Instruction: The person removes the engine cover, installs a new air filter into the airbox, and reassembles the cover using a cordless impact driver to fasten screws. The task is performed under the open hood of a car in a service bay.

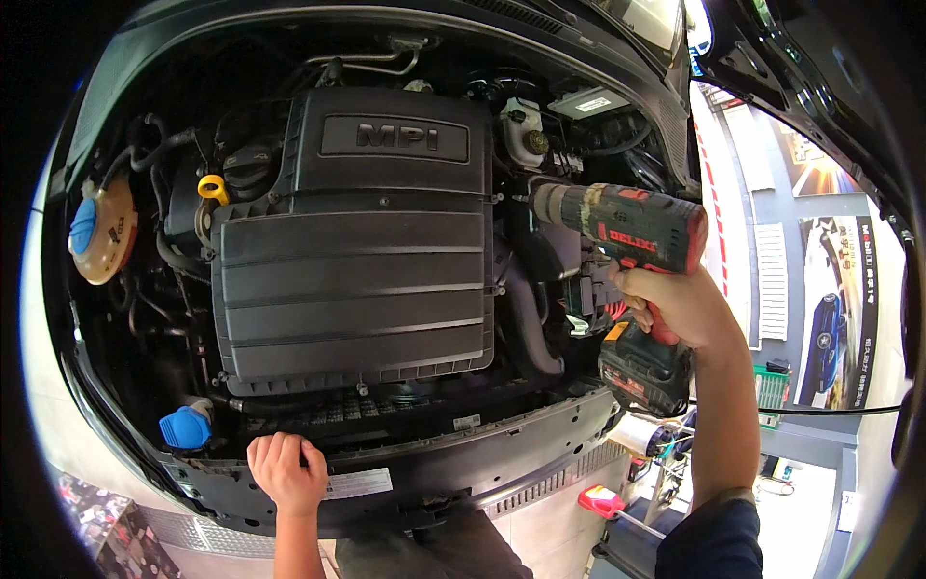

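Observation:
My right hand is wrapped round the handle of a black and red cordless drill, held sideways over the right part of the engine bay. Its chuck points left, and the tip is close to the right edge of the black ribbed engine cover, near a small screw there. Whether the tip touches the screw I cannot tell. The battery hangs below my hand. My left hand is closed over the edge of the front crossmember, its fingers curled and their tips hidden.
A coolant tank with a blue cap stands at the left, and a blue washer cap is near my left hand. A yellow dipstick handle sticks up beside the cover. The brake fluid reservoir lies behind the drill. A red bottle stands beyond the bumper.

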Action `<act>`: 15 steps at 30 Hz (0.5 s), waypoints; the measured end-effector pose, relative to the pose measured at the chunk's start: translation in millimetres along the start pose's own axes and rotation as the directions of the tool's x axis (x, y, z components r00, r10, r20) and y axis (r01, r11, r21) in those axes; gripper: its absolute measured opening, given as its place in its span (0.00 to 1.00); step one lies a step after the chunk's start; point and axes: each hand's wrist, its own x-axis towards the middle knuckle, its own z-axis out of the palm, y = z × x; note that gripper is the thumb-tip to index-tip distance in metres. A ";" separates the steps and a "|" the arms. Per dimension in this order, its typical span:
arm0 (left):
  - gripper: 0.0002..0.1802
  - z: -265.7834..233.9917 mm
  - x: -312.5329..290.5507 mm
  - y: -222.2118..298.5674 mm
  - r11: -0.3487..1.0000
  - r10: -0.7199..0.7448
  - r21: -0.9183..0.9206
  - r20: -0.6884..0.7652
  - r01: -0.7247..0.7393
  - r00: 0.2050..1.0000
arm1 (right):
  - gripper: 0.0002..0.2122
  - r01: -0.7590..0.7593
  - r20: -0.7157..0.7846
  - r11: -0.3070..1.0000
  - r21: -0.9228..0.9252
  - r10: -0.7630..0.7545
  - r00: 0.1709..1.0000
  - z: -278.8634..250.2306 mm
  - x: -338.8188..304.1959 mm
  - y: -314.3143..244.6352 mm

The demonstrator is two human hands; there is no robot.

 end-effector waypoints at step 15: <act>0.05 0.6 2.2 0.4 1.000 0.002 0.005 0.021 -0.002 1.000 | 0.03 -0.042 0.052 0.999 -0.006 0.042 0.998 -1.5 23.1 1.1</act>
